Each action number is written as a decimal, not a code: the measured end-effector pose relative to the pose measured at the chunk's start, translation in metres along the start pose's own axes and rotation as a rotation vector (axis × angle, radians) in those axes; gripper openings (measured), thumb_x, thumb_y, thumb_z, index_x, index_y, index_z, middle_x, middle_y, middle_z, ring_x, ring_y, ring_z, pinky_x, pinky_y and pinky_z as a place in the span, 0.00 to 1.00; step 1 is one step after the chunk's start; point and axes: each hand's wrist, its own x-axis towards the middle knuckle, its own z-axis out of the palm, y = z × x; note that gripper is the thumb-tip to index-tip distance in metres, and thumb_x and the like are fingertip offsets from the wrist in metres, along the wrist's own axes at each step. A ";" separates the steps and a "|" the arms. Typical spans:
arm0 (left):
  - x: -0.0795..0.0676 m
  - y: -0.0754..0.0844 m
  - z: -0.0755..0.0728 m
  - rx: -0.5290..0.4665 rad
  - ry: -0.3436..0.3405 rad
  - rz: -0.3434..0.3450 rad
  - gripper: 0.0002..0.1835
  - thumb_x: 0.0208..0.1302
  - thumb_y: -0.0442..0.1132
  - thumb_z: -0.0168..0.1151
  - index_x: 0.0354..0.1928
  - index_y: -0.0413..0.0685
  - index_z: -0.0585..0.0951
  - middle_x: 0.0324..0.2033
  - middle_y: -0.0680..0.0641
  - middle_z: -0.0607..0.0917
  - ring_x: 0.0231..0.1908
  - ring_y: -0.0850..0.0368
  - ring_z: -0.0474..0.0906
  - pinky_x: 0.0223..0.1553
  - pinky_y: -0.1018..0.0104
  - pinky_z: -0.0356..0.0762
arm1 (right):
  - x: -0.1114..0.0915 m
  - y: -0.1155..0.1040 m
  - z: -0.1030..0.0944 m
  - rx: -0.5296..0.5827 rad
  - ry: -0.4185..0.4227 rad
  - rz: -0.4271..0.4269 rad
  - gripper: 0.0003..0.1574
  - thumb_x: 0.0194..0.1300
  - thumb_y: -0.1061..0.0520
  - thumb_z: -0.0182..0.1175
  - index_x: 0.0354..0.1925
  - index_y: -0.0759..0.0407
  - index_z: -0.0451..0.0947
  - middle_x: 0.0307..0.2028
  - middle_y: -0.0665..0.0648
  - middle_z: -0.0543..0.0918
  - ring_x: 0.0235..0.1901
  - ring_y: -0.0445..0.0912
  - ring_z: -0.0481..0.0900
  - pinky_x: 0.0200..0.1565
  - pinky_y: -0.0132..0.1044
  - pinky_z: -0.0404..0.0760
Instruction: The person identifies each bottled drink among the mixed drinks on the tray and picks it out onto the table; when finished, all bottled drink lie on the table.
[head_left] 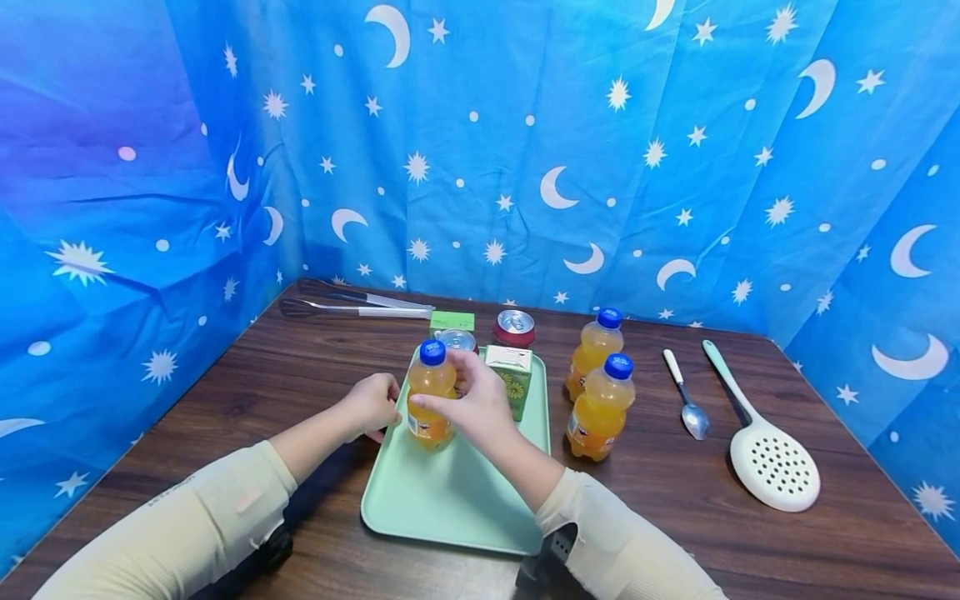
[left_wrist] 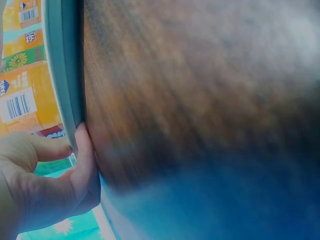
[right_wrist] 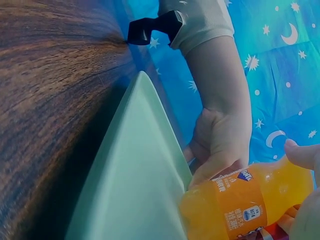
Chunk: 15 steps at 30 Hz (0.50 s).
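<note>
A pale green tray (head_left: 457,508) lies on the table. On its left part stands an orange soda bottle (head_left: 431,383) with a blue cap, upright. My right hand (head_left: 486,404) grips this bottle from the right, thumb in front and fingers behind. At the tray's left edge, my left hand (head_left: 369,406) pinches the rim, thumb above and a finger below, as the left wrist view shows. Right behind the bottle, a can (head_left: 457,338) shows mostly its top. A green drink carton (head_left: 517,383) stands on the tray to the right of my right hand.
Two more orange soda bottles (head_left: 597,417) stand right of the tray. Farther right lie a spoon (head_left: 694,421) and a white skimmer (head_left: 776,467). Behind are a red can (head_left: 514,329) and a green box (head_left: 452,321). Long-handled utensils (head_left: 390,312) lie back left, before a blue curtain (head_left: 480,150).
</note>
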 end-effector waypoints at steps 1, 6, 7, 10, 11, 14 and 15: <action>0.000 0.000 0.000 -0.002 -0.001 0.001 0.13 0.51 0.21 0.62 0.38 0.36 0.71 0.27 0.41 0.71 0.28 0.51 0.75 0.18 0.62 0.82 | 0.000 0.000 0.000 0.001 0.003 0.001 0.42 0.46 0.48 0.75 0.58 0.55 0.70 0.52 0.53 0.78 0.50 0.47 0.77 0.51 0.42 0.78; 0.000 0.000 0.000 -0.002 -0.002 0.001 0.13 0.51 0.21 0.61 0.38 0.35 0.71 0.27 0.42 0.71 0.28 0.51 0.75 0.18 0.62 0.82 | -0.001 -0.001 -0.002 0.017 0.006 -0.004 0.42 0.46 0.48 0.75 0.57 0.55 0.71 0.52 0.53 0.78 0.50 0.46 0.77 0.51 0.42 0.78; 0.001 0.000 0.000 -0.002 -0.002 0.003 0.13 0.51 0.21 0.61 0.39 0.35 0.71 0.27 0.42 0.71 0.28 0.51 0.75 0.18 0.62 0.82 | -0.001 -0.001 -0.002 0.025 0.005 -0.004 0.42 0.46 0.49 0.75 0.58 0.56 0.71 0.52 0.53 0.78 0.50 0.46 0.78 0.51 0.41 0.78; 0.000 0.000 0.000 -0.002 -0.002 0.006 0.14 0.51 0.21 0.61 0.39 0.35 0.71 0.27 0.42 0.71 0.28 0.51 0.75 0.18 0.62 0.82 | -0.002 -0.001 -0.003 0.042 0.002 -0.006 0.42 0.46 0.49 0.75 0.58 0.56 0.71 0.52 0.52 0.78 0.50 0.46 0.78 0.50 0.40 0.79; 0.000 0.000 0.000 -0.003 0.000 0.005 0.13 0.51 0.21 0.61 0.38 0.35 0.71 0.27 0.42 0.71 0.28 0.51 0.75 0.18 0.62 0.82 | -0.002 -0.001 -0.004 0.046 0.000 -0.008 0.42 0.46 0.49 0.75 0.58 0.56 0.71 0.51 0.52 0.78 0.49 0.45 0.78 0.50 0.40 0.79; 0.000 0.000 0.000 0.001 0.001 0.014 0.13 0.51 0.21 0.61 0.38 0.35 0.71 0.27 0.42 0.71 0.28 0.52 0.75 0.18 0.62 0.82 | -0.003 0.000 -0.004 0.050 -0.003 -0.017 0.41 0.46 0.50 0.75 0.58 0.57 0.71 0.51 0.53 0.79 0.49 0.45 0.78 0.50 0.39 0.79; 0.000 -0.001 0.000 0.001 0.002 0.016 0.13 0.51 0.21 0.61 0.38 0.35 0.71 0.27 0.42 0.71 0.28 0.52 0.75 0.18 0.62 0.82 | -0.004 0.000 -0.004 0.051 -0.003 -0.019 0.41 0.46 0.50 0.75 0.57 0.57 0.72 0.51 0.53 0.79 0.49 0.46 0.78 0.50 0.39 0.79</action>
